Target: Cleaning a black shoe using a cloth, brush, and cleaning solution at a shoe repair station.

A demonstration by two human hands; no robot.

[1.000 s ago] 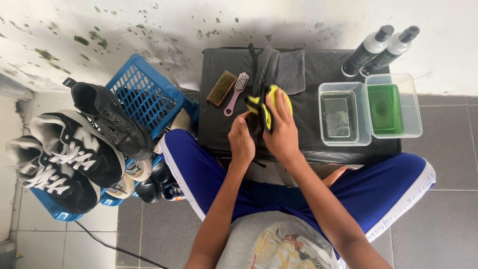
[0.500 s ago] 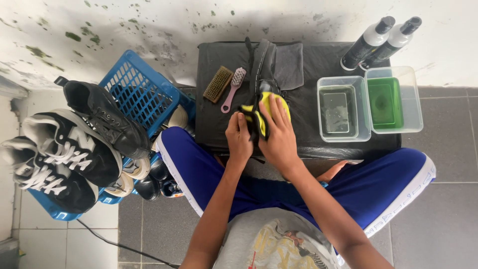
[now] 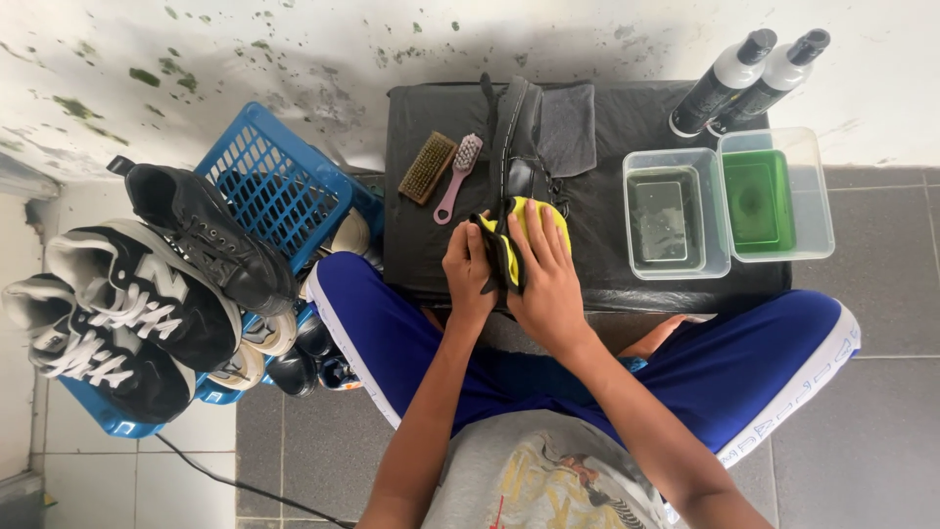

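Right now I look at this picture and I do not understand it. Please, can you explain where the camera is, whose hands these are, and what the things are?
The camera sits on a person's head and looks down, so both hands are that person's own. The left hand steadies a black shoe on a black mat. The right hand presses a yellow cloth onto the shoe. On the mat also lie a wooden brush, a pink brush, a grey cloth, two clear tubs, one with a green liner, and two spray bottles. At the left, a blue basket carries black sneakers.
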